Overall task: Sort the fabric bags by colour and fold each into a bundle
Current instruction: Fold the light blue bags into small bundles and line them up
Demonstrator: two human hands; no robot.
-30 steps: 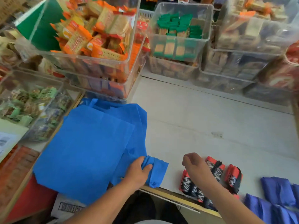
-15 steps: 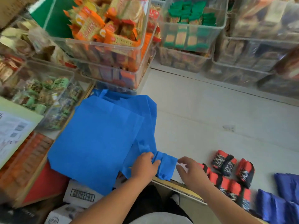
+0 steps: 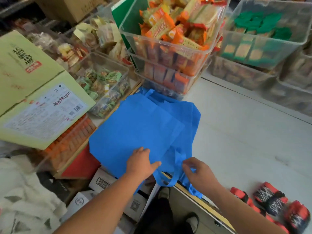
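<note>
- Blue bags (image 3: pixel 135 129): flat, unfolded, stacked on the table's (image 3: pixel 244 132) near left corner, overhanging its edge; a handle loop (image 3: pixel 174 168) dangles off.
- Red-and-black bundles (image 3: pixel 270 200): rolled tight, clustered near right.

- The flat fabric bags (image 3: pixel 135 129) lie on the near left corner of the table (image 3: pixel 244 141) — their near edge overhangs it.
- Behind them stand the stacked snack bins (image 3: pixel 168 65); to the right, more bins (image 3: pixel 263 48) line the table's far side.
- Left of the bags sits a sweets bin (image 3: pixel 104 85), and left of that a carton (image 3: pixel 33 102).
- The left hand (image 3: pixel 141 162) rests on the bags' near edge; the right hand (image 3: pixel 199 174), just beside it, pinches a handle (image 3: pixel 168 182) hanging off the table edge.
- Folded bundles (image 3: pixel 270 203) lie at the table's near right.
</note>
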